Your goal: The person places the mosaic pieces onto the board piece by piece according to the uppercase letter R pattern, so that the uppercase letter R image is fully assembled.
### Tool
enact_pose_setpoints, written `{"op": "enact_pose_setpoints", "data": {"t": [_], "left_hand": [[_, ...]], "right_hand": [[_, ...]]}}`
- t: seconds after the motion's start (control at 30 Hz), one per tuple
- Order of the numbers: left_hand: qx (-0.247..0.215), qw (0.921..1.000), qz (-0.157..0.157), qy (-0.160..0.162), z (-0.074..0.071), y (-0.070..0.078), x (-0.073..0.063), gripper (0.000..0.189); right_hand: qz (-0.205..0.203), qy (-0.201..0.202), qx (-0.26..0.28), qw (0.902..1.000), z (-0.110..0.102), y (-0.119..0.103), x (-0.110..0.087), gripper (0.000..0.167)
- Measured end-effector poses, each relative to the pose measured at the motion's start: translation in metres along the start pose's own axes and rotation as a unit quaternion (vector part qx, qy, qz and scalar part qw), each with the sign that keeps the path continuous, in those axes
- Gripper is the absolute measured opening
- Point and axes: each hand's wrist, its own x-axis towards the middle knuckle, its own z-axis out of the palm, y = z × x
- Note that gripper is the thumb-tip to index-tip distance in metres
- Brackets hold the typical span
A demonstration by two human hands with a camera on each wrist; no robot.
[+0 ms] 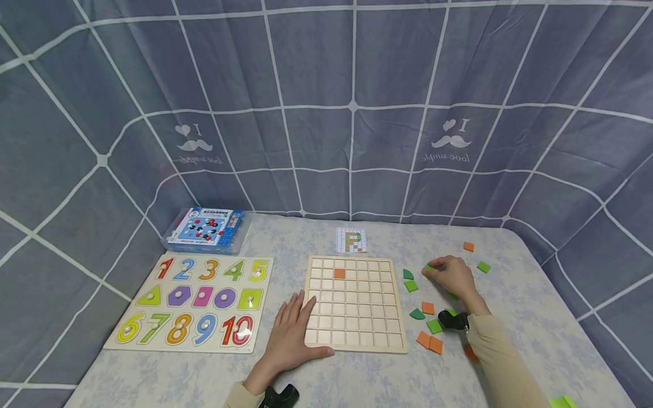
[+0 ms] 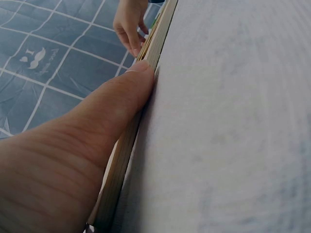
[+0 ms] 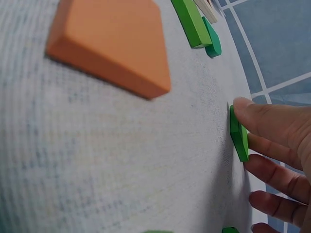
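One orange tile (image 1: pixel 339 273) down on the gridded board (image 1: pixel 364 324), second row from the far edge, third cell from the left. Rests the left hand (image 1: pixel 289 339) against that board's left side, fingers spread wide, thumb along the near edge. Pinches a green tile (image 3: pixel 237 135) with the right hand (image 1: pixel 453 277), thumb and fingertips narrow around it, to the board's right. Near it, green squares (image 1: pixel 411 286), orange squares (image 1: pixel 427 308), dark green quarter-rounds (image 1: pixel 416 314). Beyond the board, a card (image 1: pixel 352 241) with a coloured P; at left, a number puzzle (image 1: pixel 229 284).
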Motion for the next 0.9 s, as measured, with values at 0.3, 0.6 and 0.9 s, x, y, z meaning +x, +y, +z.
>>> {"op": "enact_pose_setpoints", "data": {"t": [0.3,0.6,0.9], "left_hand": [[0.002,1.0000,0.001,0.001,-0.0004,0.0009,-0.0001,0.109],[0.005,1.0000,0.000,0.000,-0.0002,0.0005,0.0000,0.110],[0.010,0.9999,0.001,0.003,0.0023,-0.0016,0.0001,0.110]], "right_hand": [[-0.002,0.002,0.000,1.0000,0.0004,0.0000,0.0005,0.028],[0.025,-0.025,0.014,0.9993,0.0011,-0.0032,0.0027,0.029],[0.015,-0.014,0.009,0.9997,0.0033,-0.0065,0.0002,0.025]]}}
